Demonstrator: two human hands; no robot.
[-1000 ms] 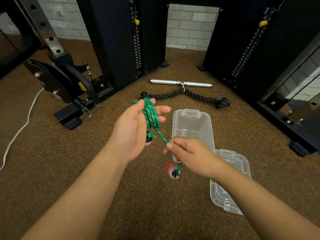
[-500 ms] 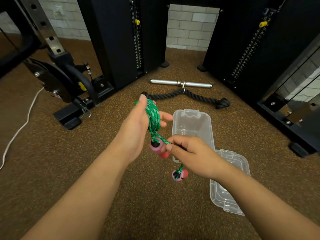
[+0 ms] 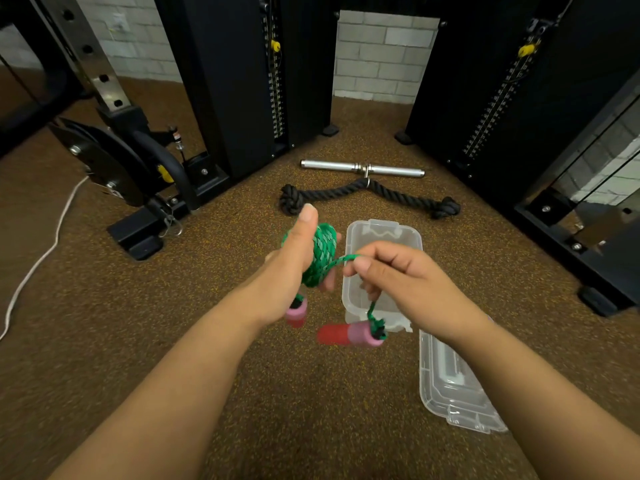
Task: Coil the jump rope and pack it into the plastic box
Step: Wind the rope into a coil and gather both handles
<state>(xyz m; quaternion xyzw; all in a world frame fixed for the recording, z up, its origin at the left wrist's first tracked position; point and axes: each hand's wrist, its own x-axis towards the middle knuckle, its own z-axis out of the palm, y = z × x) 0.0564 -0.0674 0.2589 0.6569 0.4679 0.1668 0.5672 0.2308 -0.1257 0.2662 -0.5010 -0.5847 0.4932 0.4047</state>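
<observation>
Green braided cord of the jump rope (image 3: 320, 256) is wound in a bundle around the left hand (image 3: 292, 268), whose thumb stands up above the coil while the fingers behind it are mostly hidden; one pink handle (image 3: 296, 311) hangs just below that wrist. The right hand (image 3: 391, 278) pinches the loose tail of the cord between thumb and curled fingers, and the second handle (image 3: 349, 334), red and pink, dangles beneath it, lying roughly crosswise. The plastic box (image 3: 382, 233) sits open on the floor directly beyond and under the right hand, its long axis running away from the person, with its lid (image 3: 453, 389) beside it nearer the right arm. I judge the last short wrap remains; then the bundle needs only lowering forward and rightward, the right hand being nearer the box.
</observation>
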